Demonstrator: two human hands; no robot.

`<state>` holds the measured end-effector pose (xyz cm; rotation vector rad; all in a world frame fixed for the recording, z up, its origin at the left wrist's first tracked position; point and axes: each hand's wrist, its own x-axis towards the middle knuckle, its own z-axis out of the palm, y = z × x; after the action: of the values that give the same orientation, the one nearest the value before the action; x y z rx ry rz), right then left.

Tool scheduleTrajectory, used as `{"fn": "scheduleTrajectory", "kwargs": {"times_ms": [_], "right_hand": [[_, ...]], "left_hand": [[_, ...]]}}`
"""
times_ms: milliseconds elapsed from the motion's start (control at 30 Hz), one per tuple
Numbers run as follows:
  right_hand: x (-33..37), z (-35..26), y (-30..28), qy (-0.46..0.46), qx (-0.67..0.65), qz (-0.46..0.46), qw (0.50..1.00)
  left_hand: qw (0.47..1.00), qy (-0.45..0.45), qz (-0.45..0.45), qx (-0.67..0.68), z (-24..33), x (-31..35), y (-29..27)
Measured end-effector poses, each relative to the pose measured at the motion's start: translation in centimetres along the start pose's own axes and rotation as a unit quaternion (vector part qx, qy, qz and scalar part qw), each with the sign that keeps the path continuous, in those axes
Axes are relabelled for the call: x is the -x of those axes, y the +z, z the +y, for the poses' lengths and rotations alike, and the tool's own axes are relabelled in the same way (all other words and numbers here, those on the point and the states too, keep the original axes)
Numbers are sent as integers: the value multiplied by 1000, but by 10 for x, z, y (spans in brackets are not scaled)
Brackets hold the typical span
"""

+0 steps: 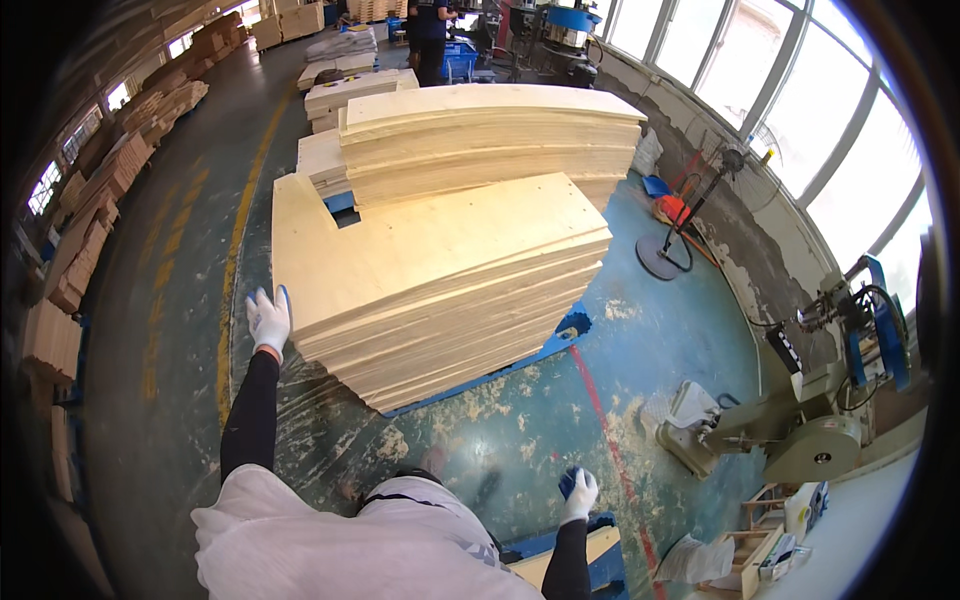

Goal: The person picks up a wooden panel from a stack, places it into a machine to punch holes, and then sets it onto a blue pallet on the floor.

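Observation:
My left hand [268, 318], in a white and blue glove, is raised with its fingers spread beside the near left corner of a tall stack of pale plywood sheets [440, 270]; it holds nothing and I cannot tell whether it touches the stack. My right hand [578, 494], also gloved, hangs low by my side over the floor with its fingers curled; whether anything is in it cannot be made out. The stack rests on a blue pallet [560, 338].
A second, taller plywood stack [490, 135] stands behind the first. A pedestal fan [690, 215] and a machine [800, 420] stand at the right by the windows. Wood piles [100, 200] line the left wall. A person [432, 35] stands far back. A yellow floor line [232, 290] runs along the left.

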<state>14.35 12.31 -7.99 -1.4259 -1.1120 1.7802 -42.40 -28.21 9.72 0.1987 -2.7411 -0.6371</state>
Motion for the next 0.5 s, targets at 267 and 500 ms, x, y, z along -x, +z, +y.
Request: {"fn": "scheduleTrajectory", "kwargs": {"times_ms": [267, 500], "right_hand": [[-36, -67, 159, -37, 28, -190, 981], [-63, -120, 249, -26, -9, -344, 939]], "left_hand": [[997, 29, -65, 15, -11, 41, 22], [974, -27, -76, 212, 32, 173, -9]]}}
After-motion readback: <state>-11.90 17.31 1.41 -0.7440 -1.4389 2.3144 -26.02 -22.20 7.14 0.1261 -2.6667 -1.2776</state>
